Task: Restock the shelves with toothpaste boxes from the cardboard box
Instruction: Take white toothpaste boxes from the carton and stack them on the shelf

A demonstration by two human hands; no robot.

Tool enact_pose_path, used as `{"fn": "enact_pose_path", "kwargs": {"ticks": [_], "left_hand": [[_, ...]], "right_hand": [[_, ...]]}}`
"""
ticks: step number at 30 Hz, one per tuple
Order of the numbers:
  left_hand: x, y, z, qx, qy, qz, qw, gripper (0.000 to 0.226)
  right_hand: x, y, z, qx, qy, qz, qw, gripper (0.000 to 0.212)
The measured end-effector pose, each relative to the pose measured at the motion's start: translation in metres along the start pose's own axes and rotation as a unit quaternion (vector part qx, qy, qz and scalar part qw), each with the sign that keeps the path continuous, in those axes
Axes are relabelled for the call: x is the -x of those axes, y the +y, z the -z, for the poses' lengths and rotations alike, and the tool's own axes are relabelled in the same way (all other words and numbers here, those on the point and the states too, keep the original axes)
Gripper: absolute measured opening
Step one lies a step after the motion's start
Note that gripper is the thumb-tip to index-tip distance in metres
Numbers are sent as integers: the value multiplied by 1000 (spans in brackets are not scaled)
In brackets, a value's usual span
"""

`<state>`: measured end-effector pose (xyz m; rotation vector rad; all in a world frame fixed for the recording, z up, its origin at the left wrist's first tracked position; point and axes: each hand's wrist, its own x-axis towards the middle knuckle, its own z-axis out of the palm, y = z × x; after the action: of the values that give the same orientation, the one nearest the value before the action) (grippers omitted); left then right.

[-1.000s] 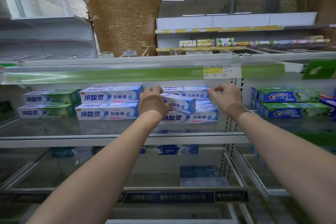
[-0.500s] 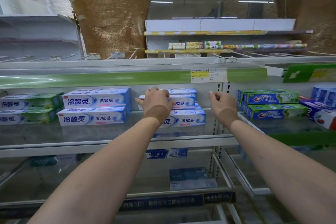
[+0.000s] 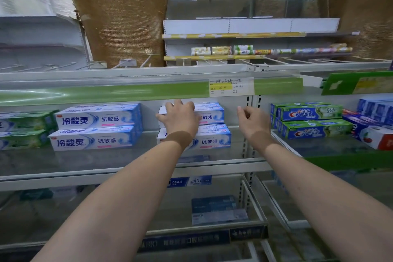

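Note:
A stack of white-and-blue toothpaste boxes stands at the middle of the glass shelf [image 3: 119,160]. My left hand [image 3: 178,119] lies over the left end of the top toothpaste box [image 3: 211,116], fingers curled over its upper edge and thumb at its end. The bottom box [image 3: 212,141] of the stack sits under it. My right hand [image 3: 253,122] hovers just right of the stack with loosely curled fingers, holding nothing and touching no box. The cardboard box is out of view.
A second stack of the same white-and-blue boxes [image 3: 100,118] stands to the left, with green boxes [image 3: 27,122] beyond it. Green Crest boxes [image 3: 310,112] and a red-and-white box [image 3: 378,140] fill the right bay. A price label [image 3: 231,87] hangs on the green strip above. Blue boxes [image 3: 214,204] lie on the lower shelf.
My left hand has set the tilted box down flat on top of the middle stack. My right hand has come off the stack's right end and hangs beside it.

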<state>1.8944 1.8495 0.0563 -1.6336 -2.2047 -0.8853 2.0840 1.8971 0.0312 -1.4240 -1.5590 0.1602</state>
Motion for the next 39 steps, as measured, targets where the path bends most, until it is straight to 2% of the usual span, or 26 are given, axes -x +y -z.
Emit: {"fn": "enact_pose_path", "kwargs": {"ticks": [7,10,13,16,20,25,28,32,39], "left_hand": [[0,1,-1,-1,5,8,1000,21],[1,-4,3,10,-2,10,1000,28],[6,-11,14,15,26,21,999,36],[11,-29,27,22,61,44,997,33],[23,-72,43,17,107,60,992,31],[42,-127,77,-88,67,120,987,37],[64,-169,93,-50,105,130,985,37],[94,-224,123,-78,117,159,977,37],[157,-343,178,-96,131,190,968,36]], "right_hand": [[-5,-5,-3,3,0,23,1000,38],[-5,-13,-6,8,-5,58,998,36],[-4,-28,-12,2,-1,99,995,31],[-1,-50,-23,15,-10,144,989,28],[17,-84,-41,-9,-39,201,979,30],[63,-131,-72,-60,-75,249,964,23],[96,-168,-89,-42,-141,270,952,30],[146,-224,-116,-37,-205,291,934,37],[255,-312,-161,-58,-238,363,899,37]]}}
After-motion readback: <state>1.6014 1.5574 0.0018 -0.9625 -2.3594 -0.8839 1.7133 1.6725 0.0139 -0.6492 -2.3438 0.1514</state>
